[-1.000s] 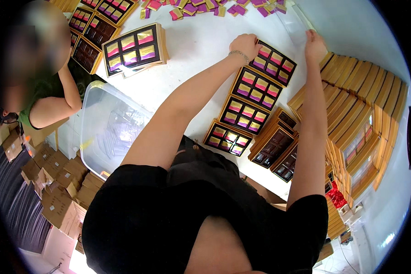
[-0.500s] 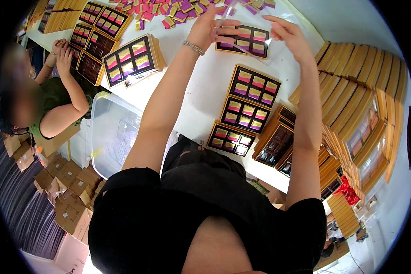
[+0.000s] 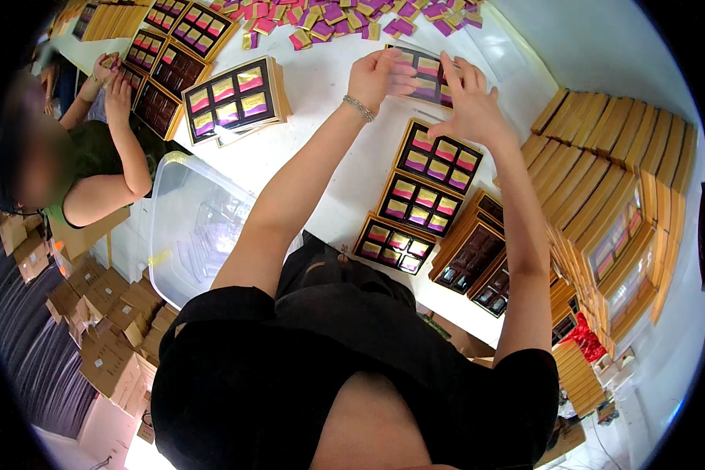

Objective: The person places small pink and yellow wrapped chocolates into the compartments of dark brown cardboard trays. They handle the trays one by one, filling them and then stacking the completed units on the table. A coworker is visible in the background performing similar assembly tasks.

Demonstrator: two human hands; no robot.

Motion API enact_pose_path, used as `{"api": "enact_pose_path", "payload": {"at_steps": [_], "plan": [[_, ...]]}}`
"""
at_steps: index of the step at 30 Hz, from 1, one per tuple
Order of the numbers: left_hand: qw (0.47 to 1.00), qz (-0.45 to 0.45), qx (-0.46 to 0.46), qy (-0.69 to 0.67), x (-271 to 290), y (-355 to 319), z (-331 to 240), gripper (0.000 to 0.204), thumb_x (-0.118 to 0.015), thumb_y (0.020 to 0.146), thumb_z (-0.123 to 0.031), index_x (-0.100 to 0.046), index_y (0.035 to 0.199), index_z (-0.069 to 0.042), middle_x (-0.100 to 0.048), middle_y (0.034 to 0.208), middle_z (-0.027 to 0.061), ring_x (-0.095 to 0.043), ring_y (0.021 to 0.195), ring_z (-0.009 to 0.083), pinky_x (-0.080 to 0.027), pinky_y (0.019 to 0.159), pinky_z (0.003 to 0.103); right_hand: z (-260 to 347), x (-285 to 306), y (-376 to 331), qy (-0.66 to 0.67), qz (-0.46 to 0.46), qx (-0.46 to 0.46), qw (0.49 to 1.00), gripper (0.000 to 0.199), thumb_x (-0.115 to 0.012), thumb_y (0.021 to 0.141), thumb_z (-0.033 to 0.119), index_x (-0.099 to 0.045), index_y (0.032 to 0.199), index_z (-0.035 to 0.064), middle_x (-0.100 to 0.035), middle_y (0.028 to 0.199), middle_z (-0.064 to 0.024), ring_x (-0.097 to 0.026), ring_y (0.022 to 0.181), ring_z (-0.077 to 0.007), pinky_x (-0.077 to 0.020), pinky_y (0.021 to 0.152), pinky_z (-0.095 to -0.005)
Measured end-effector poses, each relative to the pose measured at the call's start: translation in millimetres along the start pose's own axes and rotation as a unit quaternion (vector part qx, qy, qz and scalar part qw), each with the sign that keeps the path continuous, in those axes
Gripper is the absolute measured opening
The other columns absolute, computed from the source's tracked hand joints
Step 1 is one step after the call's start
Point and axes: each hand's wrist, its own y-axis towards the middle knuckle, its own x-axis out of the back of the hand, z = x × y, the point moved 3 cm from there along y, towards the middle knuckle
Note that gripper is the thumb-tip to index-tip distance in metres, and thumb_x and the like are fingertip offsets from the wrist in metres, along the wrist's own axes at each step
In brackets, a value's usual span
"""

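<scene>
At the far middle of the white table, both hands are at a black-and-gold box (image 3: 424,68) of wrapped pieces in pink, purple and gold. My left hand (image 3: 376,81), with a bracelet at the wrist, is at the box's left edge, its fingers stretched out flat. Opposite it, my right hand (image 3: 475,107) spreads its fingers over the right edge. A glossy clear sheet seems to lie over the box; its outline is hard to make out. Nearer me stand three filled boxes in a row, the closest-to-hand one (image 3: 439,157) just below my right hand.
Loose wrapped pieces (image 3: 321,27) lie along the far edge. A stack of filled boxes (image 3: 231,98) stands left of my left arm, above a clear plastic bin (image 3: 200,227). Gold boxes (image 3: 595,157) are piled at the right, beside brown-trayed boxes (image 3: 470,254). A co-worker's hands (image 3: 113,86) work at far left.
The clear sheet held up between my hands has come down onto the box. My right hand has lowered and spread its fingers; my left has moved slightly nearer me.
</scene>
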Motion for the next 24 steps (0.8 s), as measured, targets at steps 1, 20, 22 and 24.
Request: {"api": "enact_pose_path", "payload": {"at_steps": [1, 20, 22, 24], "plan": [[1.0, 0.001, -0.016, 0.008, -2, 1, 1, 0.034, -0.04, 0.1, -0.022, -0.055, 0.115, 0.004, -0.067, 0.095, 0.0189, -0.069, 0.079, 0.0288, -0.058, 0.068, 0.034, -2, -2, 3, -0.003, -0.022, 0.01, 1.0, 0.125, -0.088, 0.051, 0.041, -0.014, 0.15, 0.0204, -0.027, 0.146, -0.0157, -0.027, 0.135, -0.0351, -0.0332, 0.095, -0.0694], [0.889, -0.202, -0.089, 0.4, 20, 43, 42, 0.043, -0.067, 0.08, -0.023, -0.061, 0.119, -0.009, -0.068, 0.098, 0.0159, -0.066, 0.089, 0.0297, -0.051, 0.08, 0.038, -27, -60, 52, -0.093, -0.044, 0.021, 0.994, 0.113, -0.081, 0.056, 0.046, -0.021, 0.148, 0.0188, -0.035, 0.138, -0.0122, -0.032, 0.13, -0.0342, -0.039, 0.09, -0.0597], [0.862, -0.178, -0.052, 0.472, 27, 56, 49, 0.053, -0.068, 0.078, -0.021, -0.054, 0.129, -0.011, -0.063, 0.105, 0.0188, -0.062, 0.095, 0.0325, -0.049, 0.085, 0.041, -23, -63, 51, -0.087, -0.068, 0.034, 0.993, 0.111, -0.081, 0.057, 0.047, -0.023, 0.147, 0.0187, -0.035, 0.138, -0.0126, -0.032, 0.129, -0.0342, -0.0385, 0.09, -0.0602], [0.878, -0.177, -0.028, 0.444, 23, 54, 47, 0.053, -0.069, 0.077, -0.02, -0.056, 0.128, -0.011, -0.061, 0.105, 0.0197, -0.06, 0.097, 0.0335, -0.048, 0.085, 0.042, -16, -61, 56, -0.082, -0.081, 0.04, 0.993, 0.109, -0.08, 0.057, 0.048, -0.026, 0.146, 0.0186, -0.035, 0.137, -0.0133, -0.034, 0.128, -0.0342, -0.0379, 0.089, -0.0611]]}}
